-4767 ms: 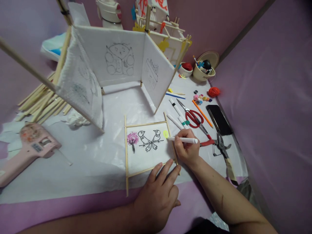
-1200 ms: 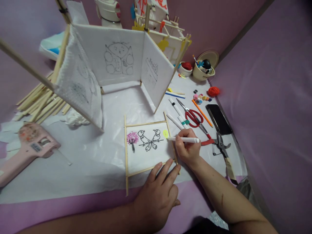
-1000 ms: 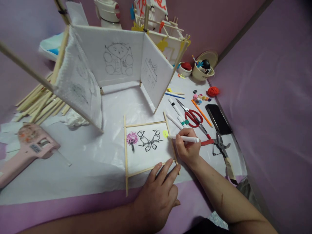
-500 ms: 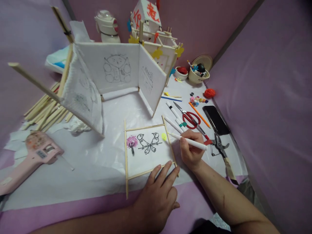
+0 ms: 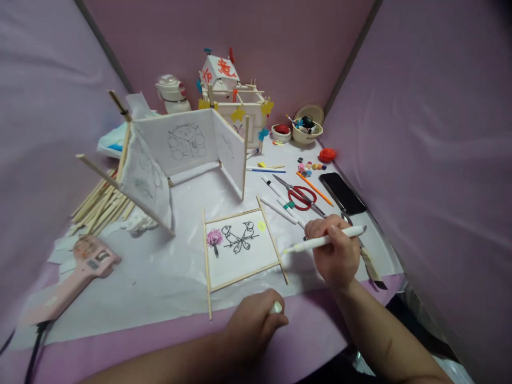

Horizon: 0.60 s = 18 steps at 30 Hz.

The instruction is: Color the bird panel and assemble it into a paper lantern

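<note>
My right hand [image 5: 336,250] is closed around a white marker [image 5: 316,242] with a pale yellow tip, held above the table to the right of the framed drawing. The drawing [image 5: 236,266] lies flat inside a frame of thin wooden sticks; it has two black-lined birds on a branch, a purple-pink flower and a yellow spot. At the table's front edge my left hand [image 5: 258,320] is closed on a small whitish marker cap [image 5: 276,308], only its end showing between thumb and fingers. The hand is just below the frame, apart from it.
A folding stick-framed paper screen [image 5: 188,138] stands behind the drawing. Markers [image 5: 279,209], red-handled scissors [image 5: 302,197], pliers-like cutters and a phone [image 5: 342,193] lie right. A pink glue gun [image 5: 86,272] and wooden sticks [image 5: 102,205] lie left; a decorated lantern [image 5: 236,101] stands behind.
My left hand has left the frame's lower edge, moved down and closed on the cap. My right hand has drawn the marker away from the yellow spot, right and down. The view has shifted.
</note>
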{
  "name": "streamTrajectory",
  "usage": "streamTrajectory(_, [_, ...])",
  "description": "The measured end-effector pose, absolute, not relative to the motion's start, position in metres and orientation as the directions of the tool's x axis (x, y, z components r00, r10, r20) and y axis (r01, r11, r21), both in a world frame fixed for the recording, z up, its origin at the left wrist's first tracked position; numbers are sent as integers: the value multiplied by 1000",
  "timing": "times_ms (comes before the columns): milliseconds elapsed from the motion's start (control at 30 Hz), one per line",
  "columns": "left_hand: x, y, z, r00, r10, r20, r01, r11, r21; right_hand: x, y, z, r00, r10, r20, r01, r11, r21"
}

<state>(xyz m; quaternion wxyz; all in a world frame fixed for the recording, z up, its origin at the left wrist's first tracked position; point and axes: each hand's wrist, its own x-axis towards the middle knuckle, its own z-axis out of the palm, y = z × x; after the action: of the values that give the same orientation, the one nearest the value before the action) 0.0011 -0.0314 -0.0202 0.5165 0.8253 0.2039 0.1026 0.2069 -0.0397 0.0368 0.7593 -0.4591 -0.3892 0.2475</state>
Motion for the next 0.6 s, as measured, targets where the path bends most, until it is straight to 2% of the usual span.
streamTrajectory(67, [4, -28, -15, 862, 487, -140, 293, -253, 922, 202, -48, 41, 539, 770, 340, -79, 449, -890])
streamTrajectory(167, [7, -25, -6, 840, 518, -160, 281, -165, 945, 196, -55, 40, 477, 812, 336, -80, 421, -903])
streamTrajectory(600, [10, -27, -4, 843, 522, -133, 256, -171, 952, 189, -68, 23, 240, 893, 380, 70, 374, -925])
